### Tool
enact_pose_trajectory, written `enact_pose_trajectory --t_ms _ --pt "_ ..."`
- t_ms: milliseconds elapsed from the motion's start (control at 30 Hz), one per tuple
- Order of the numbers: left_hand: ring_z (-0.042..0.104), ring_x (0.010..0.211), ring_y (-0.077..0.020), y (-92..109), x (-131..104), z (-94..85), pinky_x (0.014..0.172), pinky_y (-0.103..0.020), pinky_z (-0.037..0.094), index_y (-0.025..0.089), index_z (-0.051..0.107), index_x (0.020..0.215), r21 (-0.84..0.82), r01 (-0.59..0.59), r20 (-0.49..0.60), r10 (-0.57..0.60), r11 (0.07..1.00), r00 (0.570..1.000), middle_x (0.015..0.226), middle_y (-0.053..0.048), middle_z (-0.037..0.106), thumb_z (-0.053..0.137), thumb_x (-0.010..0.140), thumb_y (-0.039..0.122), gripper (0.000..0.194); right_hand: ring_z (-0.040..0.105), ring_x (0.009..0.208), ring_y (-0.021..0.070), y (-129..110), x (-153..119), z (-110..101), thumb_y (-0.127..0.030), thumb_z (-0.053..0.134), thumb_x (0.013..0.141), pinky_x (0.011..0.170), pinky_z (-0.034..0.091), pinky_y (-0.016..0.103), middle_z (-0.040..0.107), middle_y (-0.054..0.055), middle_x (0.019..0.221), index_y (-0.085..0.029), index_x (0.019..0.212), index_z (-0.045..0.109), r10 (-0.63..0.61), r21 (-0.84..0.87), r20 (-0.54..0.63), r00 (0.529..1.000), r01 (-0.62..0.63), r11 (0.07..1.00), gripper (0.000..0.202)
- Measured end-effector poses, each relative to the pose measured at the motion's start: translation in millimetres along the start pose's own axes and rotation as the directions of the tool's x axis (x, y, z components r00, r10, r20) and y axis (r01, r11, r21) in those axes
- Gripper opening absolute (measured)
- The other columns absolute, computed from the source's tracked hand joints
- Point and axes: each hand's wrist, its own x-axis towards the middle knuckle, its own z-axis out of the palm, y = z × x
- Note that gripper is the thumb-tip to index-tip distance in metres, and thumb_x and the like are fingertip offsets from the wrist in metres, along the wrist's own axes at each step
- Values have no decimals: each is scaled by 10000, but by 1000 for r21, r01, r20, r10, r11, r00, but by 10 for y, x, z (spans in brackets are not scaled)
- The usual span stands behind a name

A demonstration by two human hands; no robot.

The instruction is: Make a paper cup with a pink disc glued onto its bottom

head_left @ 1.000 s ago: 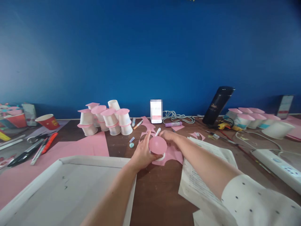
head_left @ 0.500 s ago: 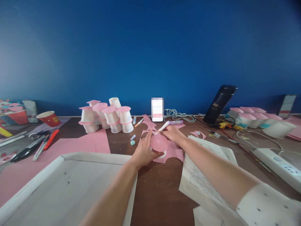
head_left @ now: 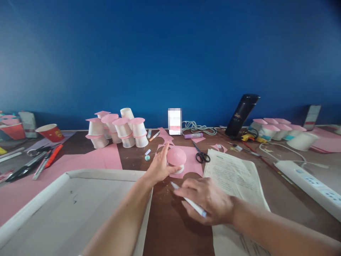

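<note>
My left hand (head_left: 160, 166) has its thumb and fingers round a pink paper disc (head_left: 176, 156), with a white rim showing beneath. The disc rests on a pink sheet (head_left: 192, 160) with curved cut-outs. Nearer the front, my right hand (head_left: 206, 199) is closed on a white marker (head_left: 195, 207), its tip pointing up and left. Black scissors (head_left: 203, 156) lie at the sheet's right edge.
Stacked white cups with pink tops (head_left: 124, 131) stand behind on the left. A white tray (head_left: 98, 174) fills the front left. Printed papers (head_left: 234, 170), a power strip (head_left: 306, 177) and a black bottle (head_left: 242, 115) are on the right.
My right hand has drawn back toward me with the marker, from the disc's far edge to the table in front of it. The scissors have come into view. The camera view has shifted slightly.
</note>
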Motion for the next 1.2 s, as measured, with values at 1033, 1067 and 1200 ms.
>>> enact_pose_trajectory --t_ms 1033,1067,1200 --pt "314 1374 -324 45 33 -40 1101 -499 258 173 167 1482 15 -16 5 16 1000 1000 1475 -196 361 740 655 483 1054 679 821 242 -94 600 239 -268 493 847 596 442 290 680 94 1061 -175 1104 578 337 -216 194 921 -295 931 287" --pt "310 1376 -326 46 29 -41 1099 -500 260 173 163 1483 16 -17 7 17 1000 1000 1478 -195 356 733 661 490 1050 679 812 237 -96 583 236 -267 478 856 603 436 290 684 88 1051 -183 1107 574 339 -201 188 922 -302 932 282" --pt "280 1386 -346 37 17 -30 1095 -524 252 196 158 1487 15 -11 5 11 1000 1000 1475 -181 366 726 657 526 1058 667 756 222 -105 475 229 -254 477 843 616 408 293 686 73 987 -212 1201 524 339 -175 173 925 -310 934 364"
